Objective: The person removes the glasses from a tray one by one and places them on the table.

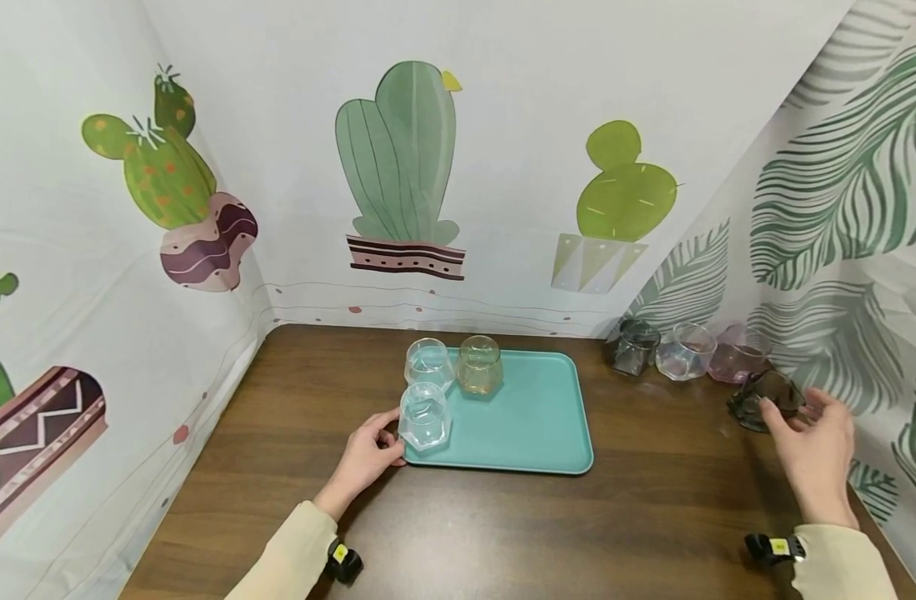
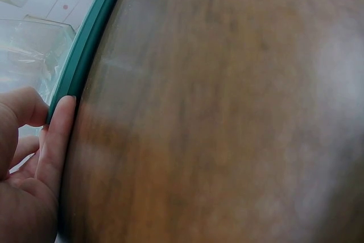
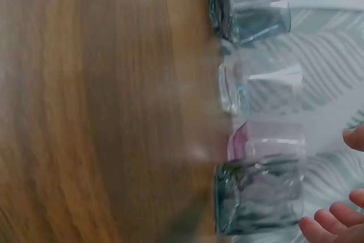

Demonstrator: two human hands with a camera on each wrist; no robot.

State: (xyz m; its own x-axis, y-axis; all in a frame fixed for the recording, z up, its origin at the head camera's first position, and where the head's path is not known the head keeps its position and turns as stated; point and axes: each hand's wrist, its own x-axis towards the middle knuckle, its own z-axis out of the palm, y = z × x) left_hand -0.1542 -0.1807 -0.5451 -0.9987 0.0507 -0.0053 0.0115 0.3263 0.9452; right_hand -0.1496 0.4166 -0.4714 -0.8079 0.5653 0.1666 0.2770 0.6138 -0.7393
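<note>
On the worktop [image 1: 488, 533], a teal tray [image 1: 533, 417] has its edge pinched by the left hand [image 1: 366, 454] while, well right of the tray, the right hand [image 1: 818, 454] spreads an unclosed grip at a dark glass [image 1: 746, 402] that a sideways swipe could knock into the pink glass [image 1: 737, 354].
</note>
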